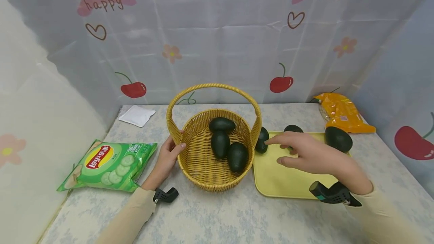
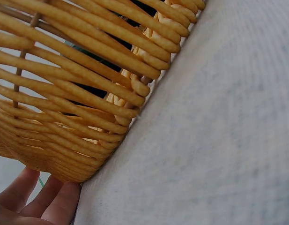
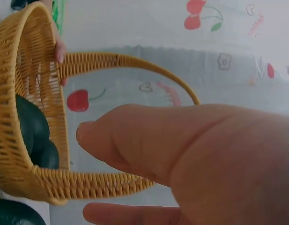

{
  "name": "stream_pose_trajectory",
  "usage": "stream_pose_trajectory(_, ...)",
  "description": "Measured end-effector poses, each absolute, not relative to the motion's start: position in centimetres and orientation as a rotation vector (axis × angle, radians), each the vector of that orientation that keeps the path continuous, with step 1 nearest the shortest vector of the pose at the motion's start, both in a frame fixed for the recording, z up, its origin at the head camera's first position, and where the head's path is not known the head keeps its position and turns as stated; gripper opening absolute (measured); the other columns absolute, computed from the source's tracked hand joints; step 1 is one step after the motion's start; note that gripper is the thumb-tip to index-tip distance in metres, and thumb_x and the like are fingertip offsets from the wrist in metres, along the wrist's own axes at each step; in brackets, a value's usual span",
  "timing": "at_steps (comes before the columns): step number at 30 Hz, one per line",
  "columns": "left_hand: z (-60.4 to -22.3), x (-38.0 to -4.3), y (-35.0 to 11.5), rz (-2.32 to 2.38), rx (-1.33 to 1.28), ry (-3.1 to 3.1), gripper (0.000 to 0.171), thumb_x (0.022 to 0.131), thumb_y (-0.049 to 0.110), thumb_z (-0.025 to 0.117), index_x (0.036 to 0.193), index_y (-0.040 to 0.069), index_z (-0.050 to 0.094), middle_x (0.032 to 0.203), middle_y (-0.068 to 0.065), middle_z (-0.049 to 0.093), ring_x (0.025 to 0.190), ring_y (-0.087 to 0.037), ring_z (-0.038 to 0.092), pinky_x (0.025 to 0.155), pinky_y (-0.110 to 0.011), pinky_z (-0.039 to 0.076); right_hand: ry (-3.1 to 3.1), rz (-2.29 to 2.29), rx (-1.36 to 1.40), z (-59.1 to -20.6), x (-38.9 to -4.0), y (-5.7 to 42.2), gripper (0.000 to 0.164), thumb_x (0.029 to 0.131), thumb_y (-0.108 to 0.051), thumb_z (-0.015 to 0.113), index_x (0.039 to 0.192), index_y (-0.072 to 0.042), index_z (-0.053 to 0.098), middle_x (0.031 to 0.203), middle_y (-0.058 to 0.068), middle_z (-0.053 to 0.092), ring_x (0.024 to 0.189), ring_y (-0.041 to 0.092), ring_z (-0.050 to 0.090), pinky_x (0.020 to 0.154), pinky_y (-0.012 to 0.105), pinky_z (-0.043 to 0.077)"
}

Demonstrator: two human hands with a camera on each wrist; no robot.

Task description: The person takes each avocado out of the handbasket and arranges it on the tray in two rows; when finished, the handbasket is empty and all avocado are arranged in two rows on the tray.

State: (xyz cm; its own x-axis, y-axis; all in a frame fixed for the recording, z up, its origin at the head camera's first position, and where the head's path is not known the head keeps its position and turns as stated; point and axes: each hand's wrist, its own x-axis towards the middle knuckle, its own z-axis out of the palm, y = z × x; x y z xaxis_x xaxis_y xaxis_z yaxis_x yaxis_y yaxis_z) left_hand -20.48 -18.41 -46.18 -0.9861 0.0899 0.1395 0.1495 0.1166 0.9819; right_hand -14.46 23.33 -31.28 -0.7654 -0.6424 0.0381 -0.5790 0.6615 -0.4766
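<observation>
A yellow wicker basket (image 1: 190,178) with a tall arched handle stands mid-table, holding three dark green avocados (image 1: 220,144). My left hand (image 1: 168,156) grips its left side, thumb over the rim near the handle's base. In the left wrist view, the fingers (image 2: 60,201) touch the outside of the weave (image 2: 83,154). My right hand (image 1: 312,153) hovers above the yellow tray (image 1: 288,183), fingers extended and holding nothing. Its fingertips are nearest to an avocado (image 1: 262,140) between basket and tray. Another avocado (image 1: 293,128) is partly hidden behind that hand; one more (image 1: 338,139) lies at the tray's right rear corner.
A green bag of chips (image 1: 112,166) lies left of the basket, and a white packet (image 1: 137,116) lies behind it. At the back right is an orange bag (image 1: 344,114). A printed curtain (image 1: 217,55) closes off the table's far edge.
</observation>
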Motion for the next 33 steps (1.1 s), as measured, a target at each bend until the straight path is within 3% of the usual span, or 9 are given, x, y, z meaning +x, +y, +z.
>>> stream_pose_trajectory(6, -46.1, -20.5, -18.5, -2.044, -0.260, -2.311, 0.054, 0.103, 0.011, 0.055, 0.155, 0.006, 0.041, 0.150, -0.025, 0.049, 0.120, -0.015, 0.057, 0.087, -0.019, 0.054, 2.686, -0.622, -1.155, -31.2, -14.9, 19.2, 0.042, 0.096, -0.020, 0.070, 0.137, -0.017, 0.063, 0.133, 0.003, 0.066, 0.106, 0.017, 0.062, 0.078, 0.028, 0.056)
stream_pose_trajectory(10, -46.2, -20.5, -18.5, -2.034, -0.249, -2.318, 0.053, 0.103, 0.011, 0.055, 0.154, 0.007, 0.041, 0.149, -0.025, 0.050, 0.119, -0.014, 0.057, 0.086, -0.019, 0.054, 2.675, -0.549, -1.190, -31.3, -15.5, 16.3, 0.042, 0.096, -0.021, 0.070, 0.136, -0.014, 0.064, 0.132, 0.005, 0.065, 0.112, 0.022, 0.062, 0.084, 0.033, 0.054)
stream_pose_trajectory(20, -46.2, -20.5, -18.4, -2.025, -0.263, -2.309, 0.054, 0.102, 0.010, 0.057, 0.154, 0.007, 0.043, 0.148, -0.025, 0.051, 0.117, -0.007, 0.058, 0.088, -0.018, 0.053, 2.688, -0.340, -0.823, -32.9, -17.5, 10.3, 0.050, 0.097, -0.029, 0.070, 0.142, -0.011, 0.059, 0.141, 0.017, 0.060, 0.128, 0.035, 0.056, 0.092, 0.043, 0.055)
stream_pose_trajectory(24, -46.2, -20.4, -18.4, -2.028, -0.268, -2.306, 0.054, 0.102, 0.009, 0.057, 0.154, 0.008, 0.043, 0.149, -0.024, 0.051, 0.116, -0.006, 0.058, 0.087, -0.018, 0.053, 2.681, -0.277, -0.754, -34.1, -18.1, 9.2, 0.050, 0.096, -0.027, 0.072, 0.141, -0.009, 0.059, 0.119, 0.017, 0.070, 0.096, 0.030, 0.066, 0.078, 0.039, 0.056)
stream_pose_trajectory(27, -46.1, -20.4, -18.3, -2.027, -0.260, -2.313, 0.055, 0.102, 0.010, 0.057, 0.154, 0.008, 0.042, 0.149, -0.024, 0.051, 0.116, -0.006, 0.058, 0.087, -0.018, 0.054, 2.668, -0.246, -0.753, -34.8, -18.4, 8.9, 0.048, 0.095, -0.023, 0.073, 0.139, -0.008, 0.061, 0.105, 0.016, 0.071, 0.071, 0.023, 0.061, 0.068, 0.035, 0.051)
stream_pose_trajectory(30, -46.0, -20.4, -18.3, -2.025, -0.249, -2.322, 0.055, 0.102, 0.010, 0.057, 0.155, 0.007, 0.041, 0.149, -0.024, 0.050, 0.116, -0.007, 0.057, 0.086, -0.019, 0.054, 2.651, -0.239, -0.781, -35.4, -18.4, 8.8, 0.046, 0.094, -0.021, 0.074, 0.137, -0.010, 0.063, 0.115, 0.018, 0.069, 0.071, 0.021, 0.060, 0.068, 0.034, 0.049)
stream_pose_trajectory(33, -46.0, -20.4, -18.4, -2.029, -0.248, -2.313, 0.055, 0.102, 0.010, 0.056, 0.154, 0.007, 0.042, 0.149, -0.024, 0.051, 0.116, -0.007, 0.057, 0.086, -0.018, 0.053, 2.614, -0.297, -0.849, -35.9, -18.5, 8.9, 0.045, 0.093, -0.017, 0.074, 0.136, -0.012, 0.063, 0.133, 0.019, 0.061, 0.088, 0.023, 0.061, 0.073, 0.035, 0.049)
